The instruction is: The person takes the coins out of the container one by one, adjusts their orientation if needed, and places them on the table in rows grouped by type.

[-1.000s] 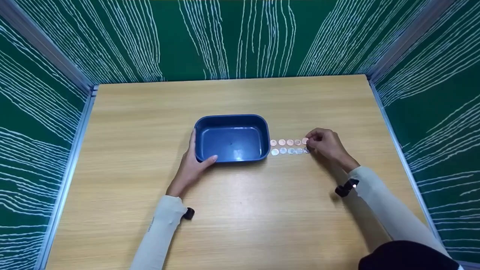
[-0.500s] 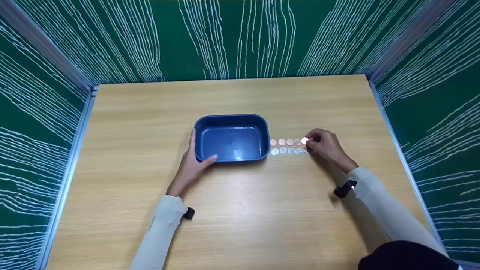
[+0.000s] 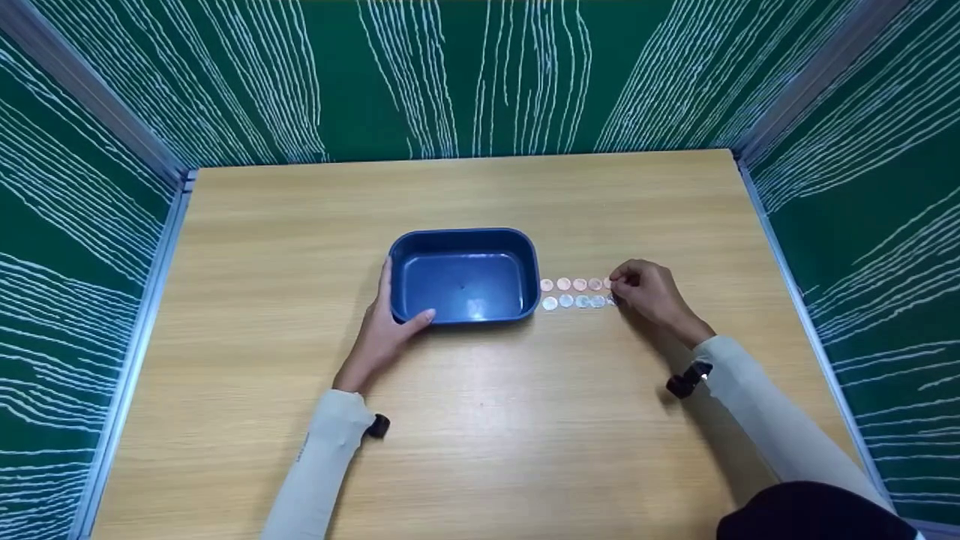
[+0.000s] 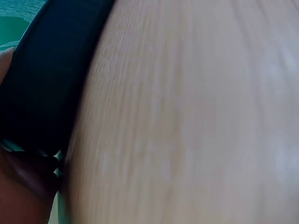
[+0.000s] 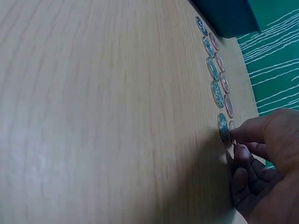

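Observation:
A dark blue rectangular plastic container stands mid-table in the head view, its inside bare. My left hand grips its left end, thumb over the near rim and fingers along the side. Right of the container run two rows of coins, copper-coloured coins behind and silver-coloured coins in front. Thumb and fingertips of my right hand pinch the copper coin at the right end of the back row. Next to it lies a silver coin, partly covered by the hand in the head view.
The light wooden table is enclosed at the back and both sides by green panels with white streaky lines. Grey metal posts mark the corners. A black rounded object shows at the lower right.
The right hand has shifted very slightly left, with the copper coin. That coin flashed brightly half a second ago and looks duller now. The left hand and container stay still.

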Demonstrator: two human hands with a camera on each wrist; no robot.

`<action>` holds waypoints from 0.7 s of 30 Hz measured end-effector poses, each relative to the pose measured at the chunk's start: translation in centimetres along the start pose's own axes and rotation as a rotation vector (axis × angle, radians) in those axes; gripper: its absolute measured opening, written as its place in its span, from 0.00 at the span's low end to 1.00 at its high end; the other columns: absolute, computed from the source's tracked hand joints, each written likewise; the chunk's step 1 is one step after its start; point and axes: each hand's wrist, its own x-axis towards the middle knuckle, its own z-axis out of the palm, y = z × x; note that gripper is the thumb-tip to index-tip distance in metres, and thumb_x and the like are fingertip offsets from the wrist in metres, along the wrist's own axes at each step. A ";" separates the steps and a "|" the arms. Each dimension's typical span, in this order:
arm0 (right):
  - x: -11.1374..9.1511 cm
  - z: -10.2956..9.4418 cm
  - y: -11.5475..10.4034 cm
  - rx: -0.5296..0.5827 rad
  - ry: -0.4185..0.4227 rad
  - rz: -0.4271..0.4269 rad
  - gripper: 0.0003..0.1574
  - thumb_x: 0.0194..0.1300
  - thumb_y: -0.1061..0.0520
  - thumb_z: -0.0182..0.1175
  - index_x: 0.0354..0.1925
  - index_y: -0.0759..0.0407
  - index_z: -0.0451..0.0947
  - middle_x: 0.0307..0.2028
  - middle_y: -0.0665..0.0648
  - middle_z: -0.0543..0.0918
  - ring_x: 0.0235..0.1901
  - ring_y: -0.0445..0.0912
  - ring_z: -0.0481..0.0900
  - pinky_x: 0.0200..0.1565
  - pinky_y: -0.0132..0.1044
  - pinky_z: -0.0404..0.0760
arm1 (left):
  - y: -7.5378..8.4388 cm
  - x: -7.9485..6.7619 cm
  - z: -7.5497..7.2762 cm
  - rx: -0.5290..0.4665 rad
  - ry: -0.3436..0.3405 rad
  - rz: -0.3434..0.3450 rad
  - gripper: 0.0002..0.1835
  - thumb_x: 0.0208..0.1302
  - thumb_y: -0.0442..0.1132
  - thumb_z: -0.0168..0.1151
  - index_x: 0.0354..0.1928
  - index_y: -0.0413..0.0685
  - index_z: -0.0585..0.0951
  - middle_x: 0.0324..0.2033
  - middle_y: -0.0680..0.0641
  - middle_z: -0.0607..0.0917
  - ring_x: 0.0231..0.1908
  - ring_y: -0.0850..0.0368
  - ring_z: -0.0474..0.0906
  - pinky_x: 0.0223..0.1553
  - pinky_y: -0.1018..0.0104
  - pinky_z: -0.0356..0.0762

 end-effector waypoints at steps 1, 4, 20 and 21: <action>0.0 0.0 0.0 0.002 0.002 -0.002 0.05 0.75 0.70 0.64 0.45 0.71 0.87 0.39 0.66 0.89 0.30 0.44 0.82 0.28 0.26 0.79 | 0.0 0.0 0.0 0.000 -0.001 0.000 0.67 0.66 0.63 0.78 0.91 0.66 0.39 0.89 0.45 0.51 0.84 0.41 0.55 0.81 0.38 0.57; -0.1 0.1 0.1 0.008 0.006 -0.005 0.05 0.75 0.71 0.64 0.45 0.71 0.87 0.39 0.67 0.89 0.30 0.44 0.82 0.28 0.26 0.79 | 0.0 0.0 0.0 0.002 -0.003 -0.001 0.67 0.66 0.64 0.78 0.91 0.67 0.39 0.88 0.45 0.52 0.84 0.41 0.56 0.81 0.37 0.58; -0.4 0.5 0.6 0.012 0.042 -0.027 0.06 0.74 0.71 0.64 0.47 0.71 0.86 0.41 0.66 0.87 0.33 0.47 0.81 0.29 0.26 0.79 | 0.0 -0.1 0.0 -0.010 -0.010 -0.019 0.66 0.67 0.64 0.77 0.91 0.68 0.38 0.89 0.46 0.49 0.84 0.40 0.55 0.81 0.36 0.58; -0.4 0.6 0.6 0.013 0.047 -0.030 0.06 0.74 0.71 0.64 0.47 0.70 0.86 0.41 0.66 0.87 0.34 0.47 0.81 0.30 0.25 0.79 | 0.0 -0.2 0.0 -0.011 -0.010 -0.019 0.66 0.67 0.64 0.77 0.91 0.68 0.38 0.89 0.46 0.49 0.84 0.40 0.55 0.81 0.36 0.58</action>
